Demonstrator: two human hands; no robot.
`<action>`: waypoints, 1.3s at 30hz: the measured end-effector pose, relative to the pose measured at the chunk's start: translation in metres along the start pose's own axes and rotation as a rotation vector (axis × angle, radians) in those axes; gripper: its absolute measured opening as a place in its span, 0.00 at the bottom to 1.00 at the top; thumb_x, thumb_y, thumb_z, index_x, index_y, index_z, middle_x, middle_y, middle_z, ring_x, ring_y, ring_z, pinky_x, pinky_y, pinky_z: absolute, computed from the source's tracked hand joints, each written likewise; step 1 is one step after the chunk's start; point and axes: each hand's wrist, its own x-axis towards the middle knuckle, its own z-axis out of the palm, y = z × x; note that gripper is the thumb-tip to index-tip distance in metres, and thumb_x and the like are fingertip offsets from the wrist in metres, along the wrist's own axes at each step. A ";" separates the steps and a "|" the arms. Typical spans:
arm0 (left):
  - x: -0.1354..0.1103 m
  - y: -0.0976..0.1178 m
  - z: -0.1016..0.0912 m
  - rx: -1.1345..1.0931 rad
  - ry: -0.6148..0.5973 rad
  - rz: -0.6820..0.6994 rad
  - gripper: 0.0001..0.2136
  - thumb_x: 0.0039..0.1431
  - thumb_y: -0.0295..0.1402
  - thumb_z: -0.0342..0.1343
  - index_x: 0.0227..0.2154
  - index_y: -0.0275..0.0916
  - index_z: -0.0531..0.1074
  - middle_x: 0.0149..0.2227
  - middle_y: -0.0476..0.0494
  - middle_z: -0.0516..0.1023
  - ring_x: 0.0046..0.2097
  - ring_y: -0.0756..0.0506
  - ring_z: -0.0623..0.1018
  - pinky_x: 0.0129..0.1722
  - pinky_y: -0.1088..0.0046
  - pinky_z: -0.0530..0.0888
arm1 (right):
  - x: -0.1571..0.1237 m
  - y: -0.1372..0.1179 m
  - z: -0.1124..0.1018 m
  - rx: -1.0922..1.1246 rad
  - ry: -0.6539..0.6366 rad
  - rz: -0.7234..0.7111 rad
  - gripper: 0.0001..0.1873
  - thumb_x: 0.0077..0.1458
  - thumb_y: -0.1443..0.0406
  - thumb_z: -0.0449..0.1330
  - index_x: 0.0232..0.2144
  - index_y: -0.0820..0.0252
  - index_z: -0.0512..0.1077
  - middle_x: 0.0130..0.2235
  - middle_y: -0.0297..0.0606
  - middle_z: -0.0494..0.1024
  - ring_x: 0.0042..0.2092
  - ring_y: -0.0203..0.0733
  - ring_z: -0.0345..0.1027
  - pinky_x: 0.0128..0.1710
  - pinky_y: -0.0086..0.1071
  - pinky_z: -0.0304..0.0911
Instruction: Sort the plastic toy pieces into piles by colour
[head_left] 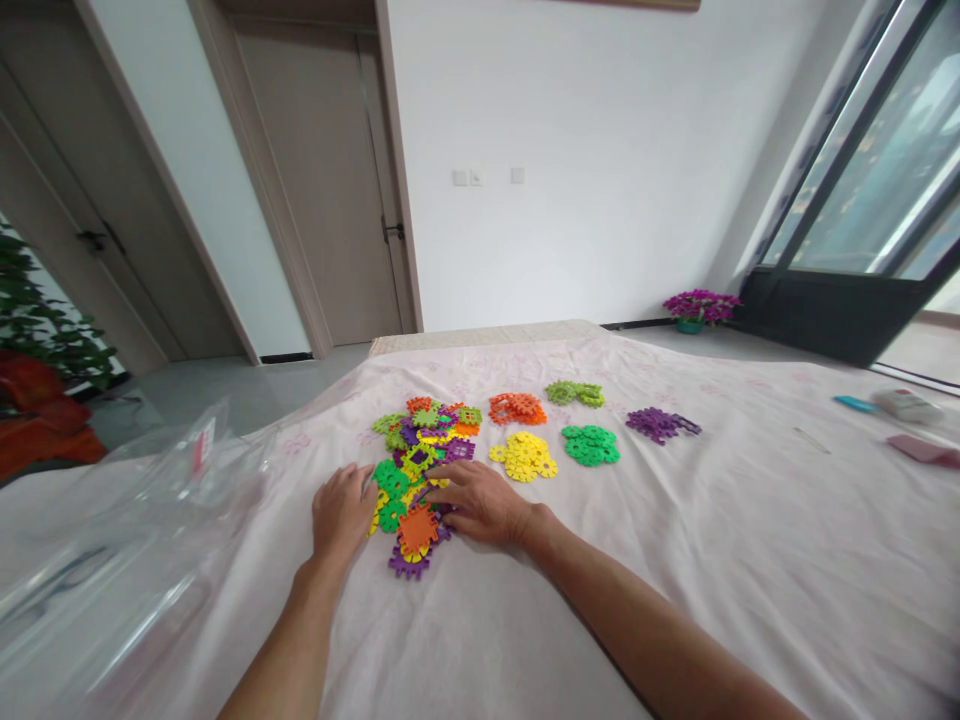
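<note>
A mixed pile of plastic interlocking building pieces (pixel 420 455) in green, yellow, purple and orange lies on the cloth in front of me. My left hand (pixel 343 508) rests along the pile's left edge, fingers stretched out beside the green flower-shaped discs (pixel 391 477). From the right, my right hand (pixel 480 502) reaches onto the pile with fingers apart, touching pieces; its fingertips are partly lost among them. Near its thumb lies an orange square piece (pixel 417 529), with a purple piece (pixel 409 565) below it.
Sorted heaps lie to the right: orange squares (pixel 517 407), yellow discs (pixel 528 457), light green squares (pixel 574 393), green discs (pixel 591 446) and purple squares (pixel 660 425). Clear plastic packaging (pixel 112 580) covers the left side. A pink object (pixel 922 450) and a blue-ended object (pixel 855 404) lie far right.
</note>
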 end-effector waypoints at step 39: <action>0.000 -0.003 0.003 -0.010 -0.019 0.015 0.19 0.65 0.37 0.41 0.53 0.42 0.71 0.58 0.40 0.70 0.60 0.42 0.67 0.58 0.63 0.62 | -0.100 0.141 -0.068 0.224 1.265 1.142 0.23 0.52 0.51 0.57 0.38 0.66 0.77 0.24 0.38 0.78 0.25 0.41 0.73 0.28 0.31 0.69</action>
